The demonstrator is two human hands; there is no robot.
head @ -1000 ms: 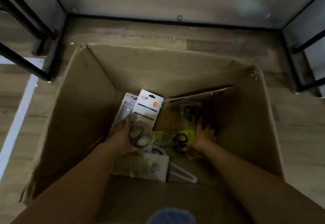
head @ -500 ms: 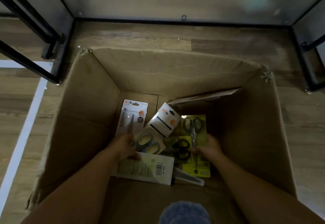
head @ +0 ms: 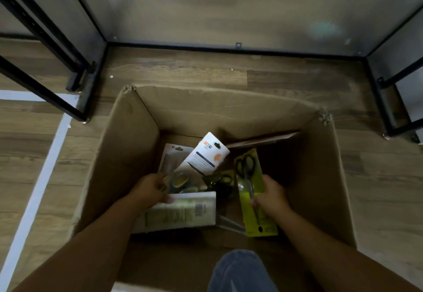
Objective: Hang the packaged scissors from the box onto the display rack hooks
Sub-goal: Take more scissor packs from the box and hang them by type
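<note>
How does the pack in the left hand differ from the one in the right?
The left hand grips a white-carded pack; the right hand grips a yellow-green pack. The white pack tilts right, its hang hole at the far end; the yellow-green pack has its hole at the near end. White shows teal-and-yellow handles, yellow-green black ones. Both are inside the box.

A shop floor, by the look of it, mid-restocking; a black metal rack frame [head: 75, 72] stands at upper left and another at far right, with a pale back panel [head: 229, 7] between; wood-look flooring [head: 183, 72] with a white line [head: 39, 177] at left; a cardboard box [head: 128, 154] of carded retail scissors packs [head: 206, 156] at centre.
</note>
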